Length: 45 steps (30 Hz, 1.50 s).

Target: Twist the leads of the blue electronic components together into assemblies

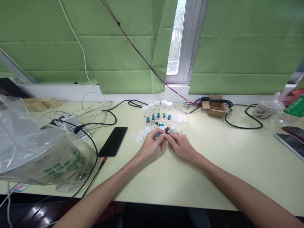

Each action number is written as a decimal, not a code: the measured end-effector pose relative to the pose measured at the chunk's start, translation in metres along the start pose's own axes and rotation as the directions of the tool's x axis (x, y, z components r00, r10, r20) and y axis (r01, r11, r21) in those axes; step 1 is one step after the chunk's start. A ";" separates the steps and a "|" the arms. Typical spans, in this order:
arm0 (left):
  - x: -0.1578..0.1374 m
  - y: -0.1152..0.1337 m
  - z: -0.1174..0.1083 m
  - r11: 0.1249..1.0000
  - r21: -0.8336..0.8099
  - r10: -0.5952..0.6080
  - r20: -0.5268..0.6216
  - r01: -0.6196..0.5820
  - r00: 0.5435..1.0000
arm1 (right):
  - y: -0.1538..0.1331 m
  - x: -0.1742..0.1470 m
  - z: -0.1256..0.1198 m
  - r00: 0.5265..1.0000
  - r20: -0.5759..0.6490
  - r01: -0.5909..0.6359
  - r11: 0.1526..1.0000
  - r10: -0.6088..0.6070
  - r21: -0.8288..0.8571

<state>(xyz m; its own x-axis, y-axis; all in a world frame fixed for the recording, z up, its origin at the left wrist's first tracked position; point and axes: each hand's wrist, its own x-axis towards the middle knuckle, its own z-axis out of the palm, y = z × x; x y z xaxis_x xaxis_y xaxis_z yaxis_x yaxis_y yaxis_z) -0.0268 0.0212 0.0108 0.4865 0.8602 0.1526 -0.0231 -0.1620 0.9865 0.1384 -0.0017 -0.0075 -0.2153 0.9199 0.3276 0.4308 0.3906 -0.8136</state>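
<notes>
My left hand [154,141] and my right hand [180,145] meet above the middle of the table, thumbs and forefingers pinched together. At their fingertips is a small dark piece [167,130], too small to name; which hand bears it I cannot tell. Just beyond stand several clear tubes with white caps [169,104], holding blue or green parts on thin stems. Loose blue pieces [161,124] and thin wire-like bits [181,131] lie around the fingers, partly hidden by them. Loose white caps [139,138] rest left of my left hand, and more white caps [182,119] sit behind the right.
A black phone [113,141] with a cable lies to the left, beside a large clear plastic bag [68,167]. Black cable [249,126] and a small open cardboard box [216,109] are at the back right. Another phone [291,145] lies at the right edge.
</notes>
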 end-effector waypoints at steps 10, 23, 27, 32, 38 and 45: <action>0.001 -0.001 0.000 1.000 0.024 0.017 0.008 -0.017 1.000 | -0.001 0.000 -0.001 1.000 -0.008 0.006 1.000 -0.006 -0.006; 0.001 0.000 -0.001 0.997 0.072 0.030 0.005 -0.030 1.000 | -0.001 0.000 -0.001 1.000 -0.007 0.021 0.999 -0.022 -0.035; 0.000 0.000 -0.001 0.996 0.080 0.028 0.004 -0.028 1.000 | -0.001 0.000 -0.001 1.000 -0.001 0.012 0.999 -0.012 -0.036; 0.000 -0.001 -0.001 0.997 0.071 0.032 0.019 -0.033 0.999 | 0.000 0.000 -0.001 1.000 -0.007 0.021 0.999 -0.021 -0.032; 0.001 0.000 0.000 0.997 0.068 0.044 0.013 -0.045 0.999 | 0.001 0.000 -0.001 1.000 -0.011 0.017 1.000 -0.017 -0.020; 0.001 -0.001 -0.001 0.996 0.068 0.053 0.020 -0.054 0.998 | 0.001 0.000 -0.002 0.999 -0.015 0.030 0.999 -0.030 -0.031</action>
<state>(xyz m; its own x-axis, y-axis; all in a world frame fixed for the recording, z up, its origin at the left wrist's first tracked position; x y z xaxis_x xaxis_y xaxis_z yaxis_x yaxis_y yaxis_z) -0.0267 0.0228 0.0097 0.5018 0.8408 0.2032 0.0105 -0.2408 0.9705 0.1401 -0.0013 -0.0073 -0.2149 0.9081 0.3593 0.4510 0.4186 -0.7883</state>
